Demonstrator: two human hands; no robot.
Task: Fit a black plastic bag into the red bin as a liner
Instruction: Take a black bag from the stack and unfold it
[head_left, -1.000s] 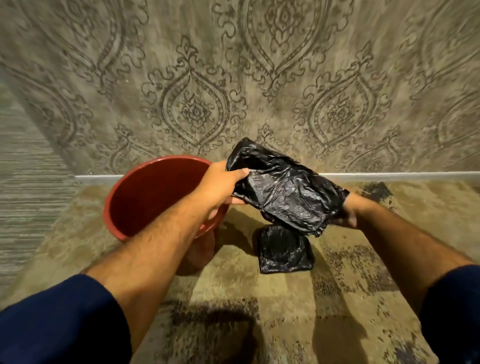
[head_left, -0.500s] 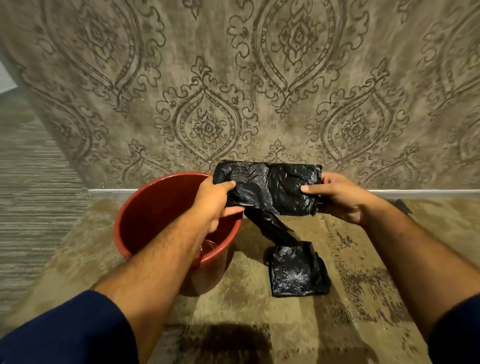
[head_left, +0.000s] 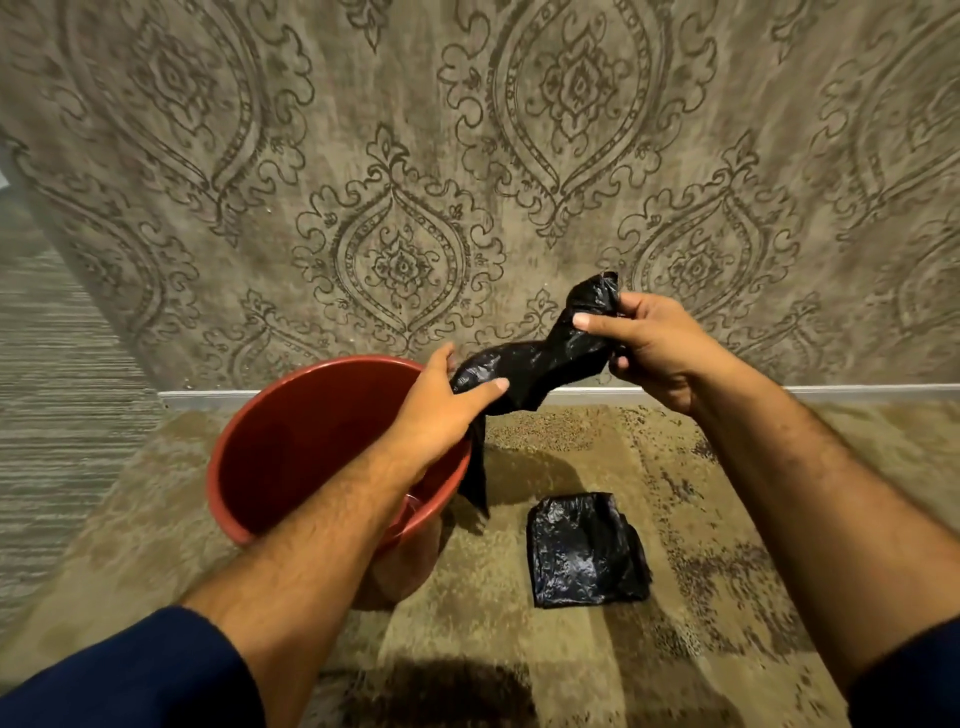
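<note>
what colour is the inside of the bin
Red, the same as its rim; the red bin shows best in the head view, the only view here.

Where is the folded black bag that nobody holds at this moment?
The folded black bag lies flat on the carpet, right of the red bin and apart from it, below the right hand.

Head-worn view, forward and down

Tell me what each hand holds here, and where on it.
Both grip one black bag: left hand pinches its lower end, right hand its upper end. The bin is unheld.
</note>
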